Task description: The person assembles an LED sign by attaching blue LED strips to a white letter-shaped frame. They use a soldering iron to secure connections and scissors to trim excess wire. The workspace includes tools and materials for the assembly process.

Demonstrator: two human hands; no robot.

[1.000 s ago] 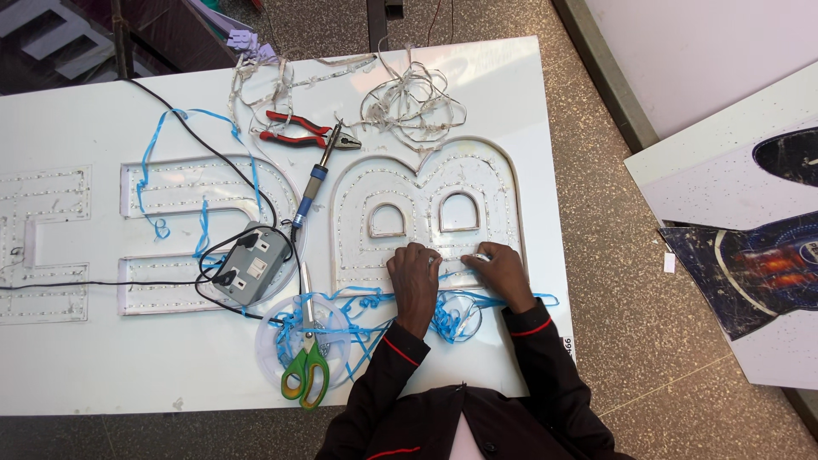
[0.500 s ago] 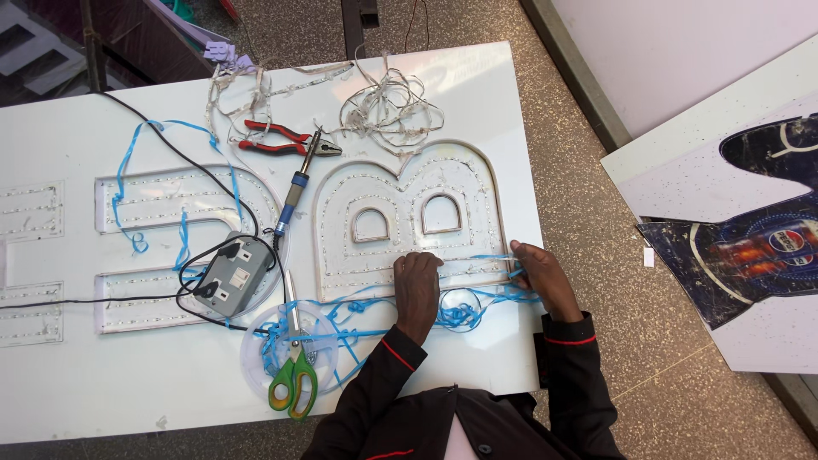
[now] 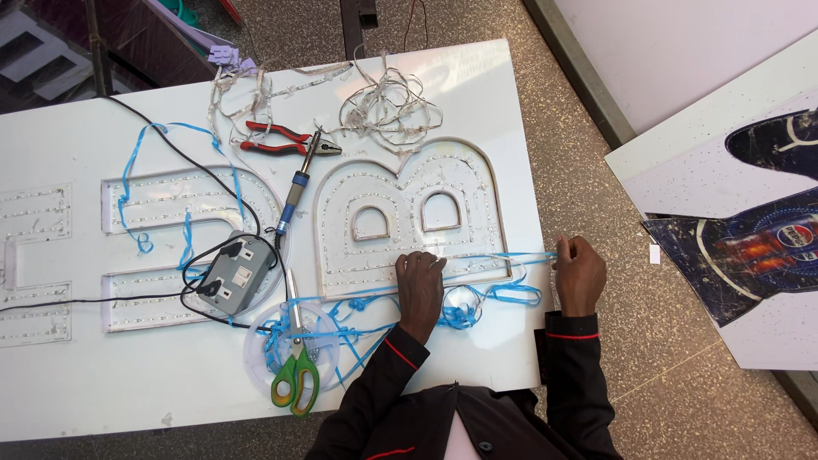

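Head view, the only one: my left hand [image 3: 420, 281] lies palm-down on the lower edge of the letter-shaped light tray [image 3: 409, 217], fingers spread flat and gripping nothing, just pinning the blue tape strip [image 3: 494, 258] against the tray; my right hand [image 3: 578, 274] is past the right edge of the white table [image 3: 511, 102], fingers pinched closed on the strip's free end, so the strip runs taut and nearly level between the two hands; pinning one end and pulling the other looks like the reason it stays straight over the tray's bottom rim.

More blue strip lies in loose loops just below the tray, tangled near my left wrist and running over to the clear round spool [image 3: 294, 345]; green-handled scissors [image 3: 294, 366] lie on that spool, close to my left forearm.

Left of the tray: soldering iron [image 3: 296, 192], red pliers [image 3: 281, 140], grey socket box [image 3: 237, 274] with black cable; a heap of white LED wire [image 3: 388, 106] sits at the far edge.

Room: bare floor to the right of the table, so my right hand is unobstructed; left side is crowded; the near edge is taken up by my own arms.
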